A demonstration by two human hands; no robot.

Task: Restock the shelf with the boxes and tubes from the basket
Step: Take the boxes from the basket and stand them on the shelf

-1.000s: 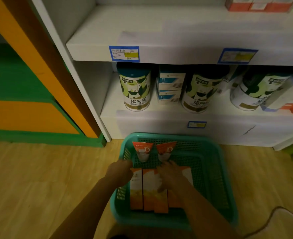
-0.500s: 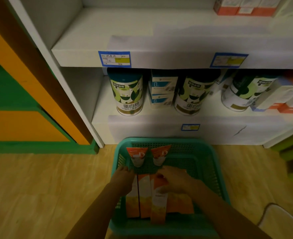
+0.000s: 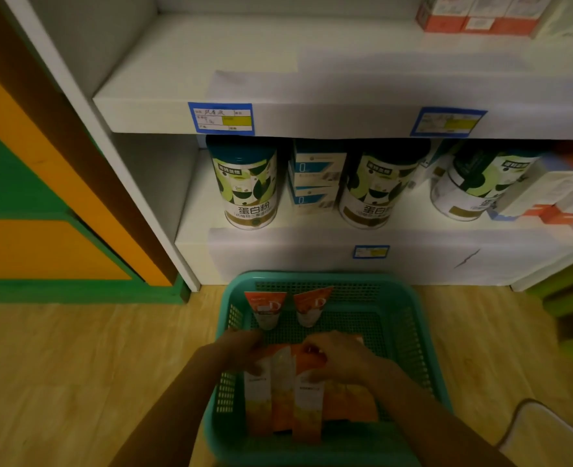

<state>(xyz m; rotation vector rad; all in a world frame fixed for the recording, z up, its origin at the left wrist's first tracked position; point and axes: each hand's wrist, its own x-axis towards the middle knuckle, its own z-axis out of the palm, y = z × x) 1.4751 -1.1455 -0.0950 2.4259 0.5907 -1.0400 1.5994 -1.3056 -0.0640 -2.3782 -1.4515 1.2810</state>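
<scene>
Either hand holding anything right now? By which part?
Right hand grips an orange box by its top end. Left hand touches the top end of the leftmost box; whether it grips cannot be told.

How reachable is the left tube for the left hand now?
Likely yes: the left hand is on the boxes just short of the left tube, nothing between, basket open-topped.
</scene>
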